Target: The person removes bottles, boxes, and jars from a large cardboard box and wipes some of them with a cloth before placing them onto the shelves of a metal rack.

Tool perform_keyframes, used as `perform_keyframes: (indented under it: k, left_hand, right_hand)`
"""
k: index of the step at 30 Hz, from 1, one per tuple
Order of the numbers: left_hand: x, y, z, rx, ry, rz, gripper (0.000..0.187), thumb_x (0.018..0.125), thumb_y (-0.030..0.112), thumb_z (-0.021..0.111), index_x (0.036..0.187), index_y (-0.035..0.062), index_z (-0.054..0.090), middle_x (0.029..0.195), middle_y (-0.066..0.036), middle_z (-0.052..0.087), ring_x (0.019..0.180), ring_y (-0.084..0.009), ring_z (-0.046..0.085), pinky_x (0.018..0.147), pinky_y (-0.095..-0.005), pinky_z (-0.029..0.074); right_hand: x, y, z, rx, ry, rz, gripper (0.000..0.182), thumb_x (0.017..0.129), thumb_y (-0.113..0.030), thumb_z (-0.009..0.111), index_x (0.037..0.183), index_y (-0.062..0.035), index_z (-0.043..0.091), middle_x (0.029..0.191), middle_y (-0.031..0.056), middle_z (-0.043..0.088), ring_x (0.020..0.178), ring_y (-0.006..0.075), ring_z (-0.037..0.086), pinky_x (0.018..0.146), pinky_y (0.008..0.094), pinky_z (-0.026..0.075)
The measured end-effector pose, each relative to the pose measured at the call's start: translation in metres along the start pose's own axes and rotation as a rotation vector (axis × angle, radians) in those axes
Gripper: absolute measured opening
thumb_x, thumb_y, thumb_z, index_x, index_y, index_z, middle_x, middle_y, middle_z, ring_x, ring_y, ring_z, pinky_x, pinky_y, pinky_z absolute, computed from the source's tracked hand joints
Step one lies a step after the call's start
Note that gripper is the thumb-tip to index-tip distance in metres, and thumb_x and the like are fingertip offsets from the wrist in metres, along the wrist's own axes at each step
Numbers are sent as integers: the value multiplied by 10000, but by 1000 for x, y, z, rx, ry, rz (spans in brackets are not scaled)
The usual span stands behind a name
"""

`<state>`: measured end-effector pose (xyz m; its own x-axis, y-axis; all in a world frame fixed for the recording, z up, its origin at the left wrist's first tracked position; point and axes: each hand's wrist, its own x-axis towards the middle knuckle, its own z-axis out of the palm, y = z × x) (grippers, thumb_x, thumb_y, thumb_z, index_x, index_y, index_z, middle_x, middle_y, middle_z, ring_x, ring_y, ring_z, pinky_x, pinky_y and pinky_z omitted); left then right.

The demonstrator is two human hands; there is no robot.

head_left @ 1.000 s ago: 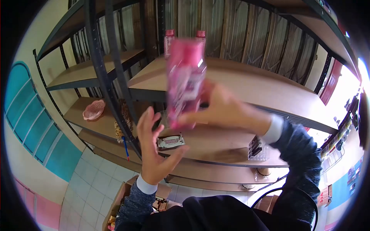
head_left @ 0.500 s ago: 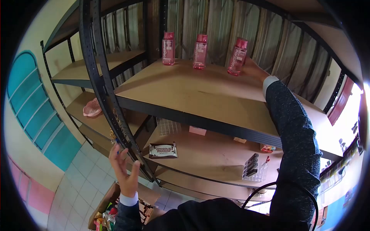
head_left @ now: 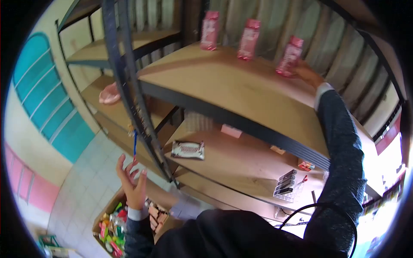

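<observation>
Three pink bottles stand spaced apart near the back of the upper shelf (head_left: 232, 81): the left bottle (head_left: 210, 31), the middle bottle (head_left: 249, 39) and the right bottle (head_left: 289, 56). My right hand (head_left: 307, 73) is at the right bottle, its fingers partly hidden behind it, and appears to grip it. In mid-air at the lower left, my left hand (head_left: 134, 182) has its fingers apart and holds nothing. A thin blue and red item (head_left: 135, 146) hangs just above its fingertips, by the shelf post.
On the lower shelf (head_left: 241, 167) are a chocolate packet (head_left: 188, 150), a clear rack with dark items (head_left: 286, 187) and a pink box (head_left: 231, 130). A pink basket (head_left: 110, 94) sits on the left shelving. Below my left hand is an open carton of colourful packets (head_left: 112, 228).
The view has shifted and tilted, so the shelves and bottles sit differently in it. My right hand is still at the right bottle. My left hand remains raised with its fingers apart.
</observation>
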<state>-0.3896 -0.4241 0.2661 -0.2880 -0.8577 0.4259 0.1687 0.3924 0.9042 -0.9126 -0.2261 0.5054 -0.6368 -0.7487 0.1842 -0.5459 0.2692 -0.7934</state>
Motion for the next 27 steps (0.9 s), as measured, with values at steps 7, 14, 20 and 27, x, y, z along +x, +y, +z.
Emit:
perform_keyframes:
  k: [7,14,20,27]
  left_hand:
    - [-22,-35,-64,173,180,-112,640,725,52,632,1274,55,303,1249,-89,366,1010,-196,493,801,-297,427]
    - [-79,-117,-227,541,443,-330,485,759,120,616,1193,47,412,1113,-119,513,945,-213,536,765,-324,456]
    - [-150,-191,-292,929,304,-443,388,702,156,649,1048,46,513,973,-140,574,931,-280,543,802,-378,430]
    - [-200,-226,-316,1176,35,-595,403,690,168,647,1056,95,496,996,-132,549,966,-312,515,822,-395,426]
  right_hand:
    - [39,65,-63,151,-178,1,433,839,-144,542,1243,-85,397,1141,34,509,966,160,540,816,298,460]
    - [-18,-74,-36,-737,-44,42,428,833,-175,561,1174,-37,342,1016,71,534,870,167,549,733,319,483]
    - [-164,-210,92,-867,75,-482,276,839,-199,571,952,44,505,846,116,580,773,191,580,670,320,504]
    - [-207,-131,344,-119,-533,75,122,816,-100,565,884,1,578,826,75,574,736,136,573,649,239,462]
